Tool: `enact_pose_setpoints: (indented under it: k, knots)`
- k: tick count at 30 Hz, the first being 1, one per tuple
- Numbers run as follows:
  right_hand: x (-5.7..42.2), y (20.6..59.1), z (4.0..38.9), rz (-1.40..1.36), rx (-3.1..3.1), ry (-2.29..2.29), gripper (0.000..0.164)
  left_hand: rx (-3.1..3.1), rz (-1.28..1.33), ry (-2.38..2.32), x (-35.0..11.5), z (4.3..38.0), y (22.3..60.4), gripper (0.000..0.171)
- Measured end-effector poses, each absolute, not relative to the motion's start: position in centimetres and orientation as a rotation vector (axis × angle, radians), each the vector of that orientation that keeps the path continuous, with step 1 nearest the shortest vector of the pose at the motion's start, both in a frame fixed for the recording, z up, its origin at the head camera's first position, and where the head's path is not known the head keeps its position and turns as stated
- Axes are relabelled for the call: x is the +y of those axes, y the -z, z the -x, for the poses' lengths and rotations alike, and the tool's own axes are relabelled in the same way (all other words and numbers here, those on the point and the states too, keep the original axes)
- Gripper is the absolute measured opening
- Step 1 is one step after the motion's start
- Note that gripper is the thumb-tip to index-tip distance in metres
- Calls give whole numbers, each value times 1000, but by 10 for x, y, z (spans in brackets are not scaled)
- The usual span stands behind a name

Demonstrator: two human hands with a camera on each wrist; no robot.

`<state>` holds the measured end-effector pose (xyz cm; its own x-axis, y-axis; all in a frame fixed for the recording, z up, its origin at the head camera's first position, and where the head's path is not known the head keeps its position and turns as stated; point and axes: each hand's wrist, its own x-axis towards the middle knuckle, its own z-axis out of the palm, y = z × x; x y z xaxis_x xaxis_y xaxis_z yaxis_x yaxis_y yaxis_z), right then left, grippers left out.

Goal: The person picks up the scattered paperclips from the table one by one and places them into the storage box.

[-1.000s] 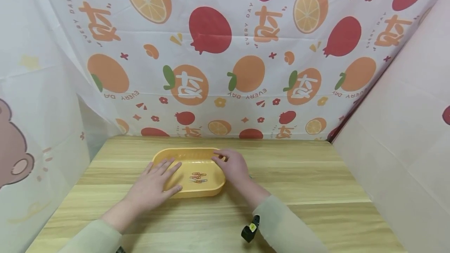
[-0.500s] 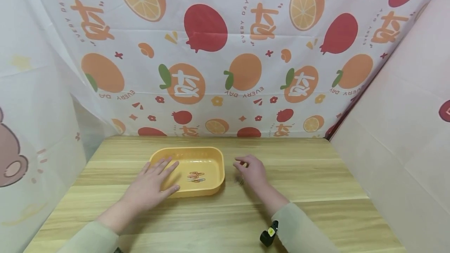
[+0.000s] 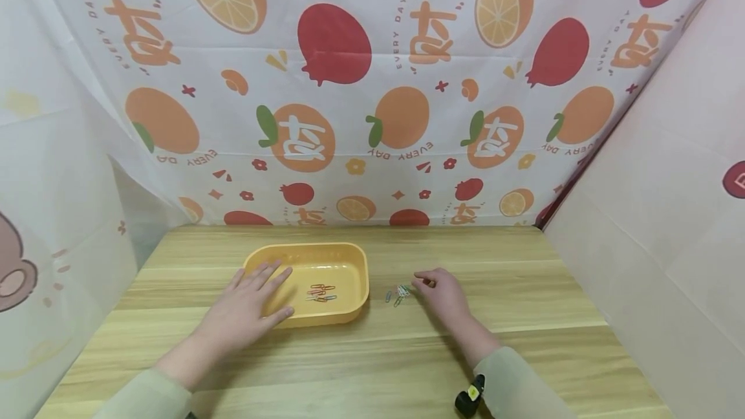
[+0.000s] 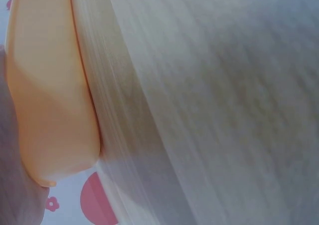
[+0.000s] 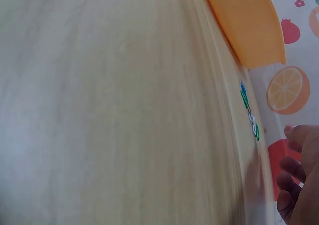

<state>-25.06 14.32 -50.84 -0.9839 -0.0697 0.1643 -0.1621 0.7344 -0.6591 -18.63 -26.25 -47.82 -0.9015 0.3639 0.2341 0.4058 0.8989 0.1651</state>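
A yellow plastic tray (image 3: 345,277) lies on the table, with several paper clips (image 3: 321,292), mostly reddish, on its floor. Across its left end my left hand (image 3: 247,306) rests with fingers spread over the rim. Right of the tray, more paper clips (image 3: 401,291) in green, blue and white form a small loose group. My right hand (image 3: 445,296) is just to the right of that group, its fingers loosely bent. In the right wrist view the fingers (image 5: 294,170) show nothing between them, and the green, blue and white clips lie near the tray's end.
The wooden table (image 3: 349,374) runs back to a fruit-printed cloth (image 3: 372,115). Pale cloths hang at the left (image 3: 64,180) and right (image 3: 658,212) sides. A black device (image 3: 469,396) is strapped at the right sleeve.
My right hand has moved right, from over the tray's right rim to past the loose clips, which now show. The left hand stays on the tray; the head view has shifted slightly.
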Motion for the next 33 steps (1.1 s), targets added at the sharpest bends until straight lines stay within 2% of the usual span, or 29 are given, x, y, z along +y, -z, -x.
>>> enact_pose_setpoints:
  k: [20, 33]
  knots:
    - [137, 511, 252, -327, -2959, -857, 6, -2871, 594, 305, -262, 185, 479, 78]
    - [134, 511, 253, -361, -2966, -773, 7, -2835, 601, 305, -262, 185, 480, 76]
